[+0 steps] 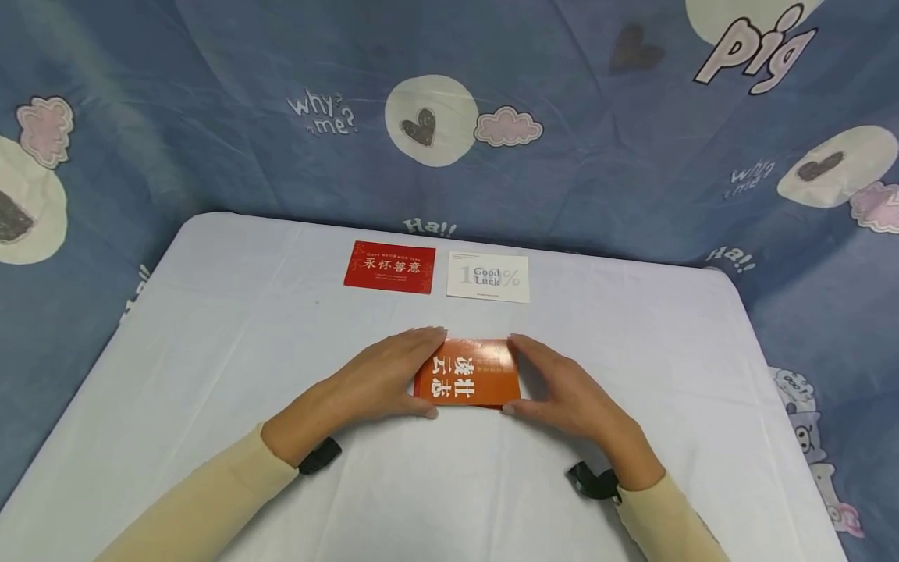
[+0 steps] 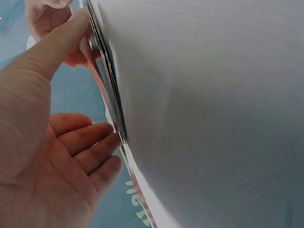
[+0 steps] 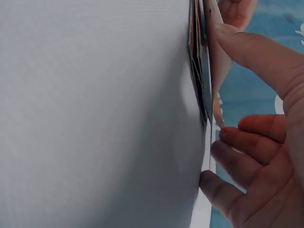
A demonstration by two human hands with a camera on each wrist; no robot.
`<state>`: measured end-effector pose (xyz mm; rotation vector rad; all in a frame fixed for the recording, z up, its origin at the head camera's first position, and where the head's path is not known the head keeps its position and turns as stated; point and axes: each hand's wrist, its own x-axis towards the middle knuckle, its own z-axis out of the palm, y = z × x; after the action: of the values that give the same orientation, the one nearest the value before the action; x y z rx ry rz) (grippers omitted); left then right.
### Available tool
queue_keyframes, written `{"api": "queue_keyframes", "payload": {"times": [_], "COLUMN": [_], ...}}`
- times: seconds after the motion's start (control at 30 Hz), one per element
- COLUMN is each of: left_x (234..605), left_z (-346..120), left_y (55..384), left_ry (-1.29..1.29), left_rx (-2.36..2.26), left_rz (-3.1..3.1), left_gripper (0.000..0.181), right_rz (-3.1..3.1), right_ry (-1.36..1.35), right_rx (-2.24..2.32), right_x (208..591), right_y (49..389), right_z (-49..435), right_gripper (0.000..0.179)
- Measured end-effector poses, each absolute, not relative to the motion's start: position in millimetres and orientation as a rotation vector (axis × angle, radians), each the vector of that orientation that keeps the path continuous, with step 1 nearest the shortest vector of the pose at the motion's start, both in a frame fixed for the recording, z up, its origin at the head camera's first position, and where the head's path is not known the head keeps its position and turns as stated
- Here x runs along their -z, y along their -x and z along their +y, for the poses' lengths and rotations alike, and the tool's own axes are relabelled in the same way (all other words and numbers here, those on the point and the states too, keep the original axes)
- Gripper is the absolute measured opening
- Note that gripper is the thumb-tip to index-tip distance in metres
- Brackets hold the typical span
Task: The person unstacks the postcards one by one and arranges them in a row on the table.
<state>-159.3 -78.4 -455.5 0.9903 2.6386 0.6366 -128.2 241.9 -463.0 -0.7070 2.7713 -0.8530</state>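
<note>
An orange card (image 1: 492, 375) with white Chinese characters tops a small stack of cards (image 3: 195, 61) at the middle of the white table. My left hand (image 1: 393, 375) holds the card's left end, thumb at the near edge and fingers at the far corner. On the right end my right hand (image 1: 569, 390) grips likewise, thumb near and fingertips far. In the right wrist view the top card (image 3: 220, 66) bows away from the layers beneath it. The stacked card edges (image 2: 107, 61) also show in the left wrist view, beside the left thumb.
Farther back on the table (image 1: 281, 484) lie a red card (image 1: 389, 273) with white characters and, just right of it, a white "Good Luck" card (image 1: 488, 285). A blue patterned cloth (image 1: 597, 156) hangs behind the table and down its sides.
</note>
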Motion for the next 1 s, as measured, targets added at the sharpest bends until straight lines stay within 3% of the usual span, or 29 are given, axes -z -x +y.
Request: {"api": "queue_keyframes", "payload": {"times": [0.33,1.0], "left_x": [457.0,452.3], "left_z": [-75.2,-71.3], "left_y": [162.4,168.5], "left_ry": [-0.976,-1.058], "left_rx": [-0.65,-0.644], "left_rz": [2.631,2.665], "left_gripper": [0.112,0.103], "right_rz": [2.757,2.735], "right_ry": [0.694,0.669], "right_rx": [0.929,0.998], "right_x": [461.2,455.9], "right_y": [129.7,127.9], "right_z": [245.1,247.1], "right_gripper": [0.095,0.104]}}
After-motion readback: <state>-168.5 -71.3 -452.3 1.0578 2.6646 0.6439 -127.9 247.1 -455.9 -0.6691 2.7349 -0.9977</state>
